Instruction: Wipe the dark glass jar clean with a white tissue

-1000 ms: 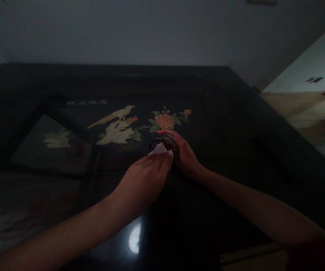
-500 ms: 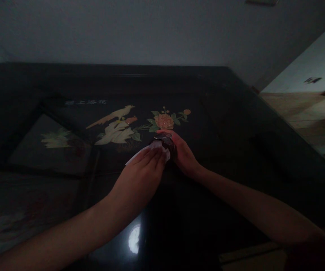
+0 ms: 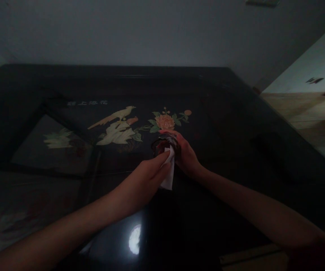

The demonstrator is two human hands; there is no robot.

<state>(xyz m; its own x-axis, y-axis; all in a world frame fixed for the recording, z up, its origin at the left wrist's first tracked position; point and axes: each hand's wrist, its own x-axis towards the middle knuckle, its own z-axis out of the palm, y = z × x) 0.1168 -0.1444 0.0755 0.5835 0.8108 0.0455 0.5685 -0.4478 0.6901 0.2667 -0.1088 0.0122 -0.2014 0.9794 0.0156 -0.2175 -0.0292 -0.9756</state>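
We are pinching a white tissue (image 3: 167, 183) in our left hand (image 3: 146, 174) against the dark round vessel (image 3: 159, 146) just beyond it, our right hand (image 3: 187, 155) gripping the vessel's side, with wiping seemingly under way and the amount left not showing.

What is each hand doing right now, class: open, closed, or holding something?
Left hand: closed, pinching a white tissue.
Right hand: curled around one side of a dark round vessel, holding it.
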